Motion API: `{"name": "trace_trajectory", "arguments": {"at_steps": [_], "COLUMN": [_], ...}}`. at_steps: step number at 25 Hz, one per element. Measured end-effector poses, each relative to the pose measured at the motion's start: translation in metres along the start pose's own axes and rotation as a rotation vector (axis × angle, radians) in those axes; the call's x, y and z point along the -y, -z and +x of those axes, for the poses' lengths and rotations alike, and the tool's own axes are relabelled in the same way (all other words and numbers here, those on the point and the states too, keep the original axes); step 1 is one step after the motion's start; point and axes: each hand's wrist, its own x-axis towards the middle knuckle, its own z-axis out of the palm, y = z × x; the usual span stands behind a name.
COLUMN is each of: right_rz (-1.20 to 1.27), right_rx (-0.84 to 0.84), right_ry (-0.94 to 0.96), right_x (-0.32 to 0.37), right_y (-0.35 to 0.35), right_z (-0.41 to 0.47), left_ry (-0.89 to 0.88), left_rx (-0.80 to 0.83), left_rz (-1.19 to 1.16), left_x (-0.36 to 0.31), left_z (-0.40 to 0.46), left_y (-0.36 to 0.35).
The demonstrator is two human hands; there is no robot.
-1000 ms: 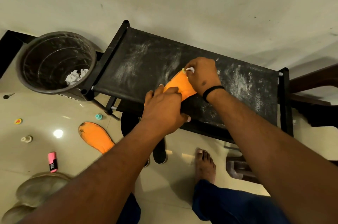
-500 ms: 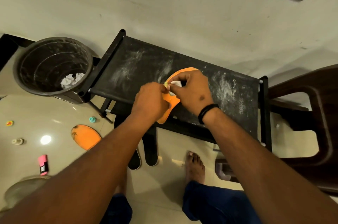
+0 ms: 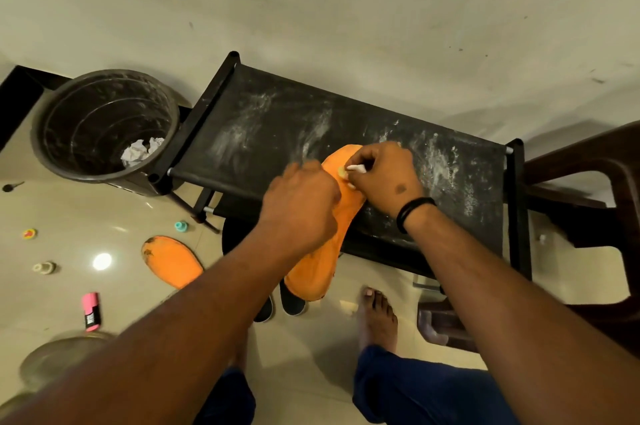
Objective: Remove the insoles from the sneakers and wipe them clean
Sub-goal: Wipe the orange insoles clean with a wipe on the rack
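Observation:
An orange insole (image 3: 322, 251) lies slanted over the front edge of a dusty black rack shelf (image 3: 270, 133), its heel end hanging toward me. My left hand (image 3: 301, 206) presses down on its middle and holds it. My right hand (image 3: 384, 178) pinches a small white wipe (image 3: 356, 168) against the insole's toe end. A second orange insole (image 3: 171, 260), dirty at its tip, lies on the floor to the left. Two dark sneakers (image 3: 287, 303) stand on the floor under the rack, mostly hidden by my arm and the held insole.
A dark bin (image 3: 59, 119) with crumpled white tissue (image 3: 140, 149) stands left of the rack. A pink marker (image 3: 91, 311), small caps and a metal dish (image 3: 52, 360) lie on the tiled floor. A dark wooden chair (image 3: 588, 216) is at the right. My bare foot (image 3: 377, 317) is below.
The insole has slid toward me, so more of it hangs off the shelf's front edge. My right hand with the wipe has shifted right along the toe end.

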Motion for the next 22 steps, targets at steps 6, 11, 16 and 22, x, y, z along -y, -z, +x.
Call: {"name": "trace_trajectory", "arguments": {"at_steps": [6, 11, 16, 22], "right_rz": [-0.304, -0.168, -0.216, -0.205], "right_rx": [0.147, 0.043, 0.180, -0.070], "right_ry": [0.086, -0.049, 0.088, -0.084], "right_x": [-0.020, -0.029, -0.012, -0.037], "right_y": [-0.005, 0.005, -0.008, 0.004], "right_z": [0.012, 0.008, 0.008, 0.018], "left_ry": [-0.043, -0.108, -0.161, -0.102], "left_rx": [0.234, 0.117, 0.080, 0.086], "left_rz": [0.006, 0.064, -0.010, 0.070], "left_x": [-0.008, -0.012, -0.016, -0.015], "left_z": [-0.001, -0.004, -0.005, -0.003], "left_y": [-0.009, -0.018, -0.028, -0.028]}}
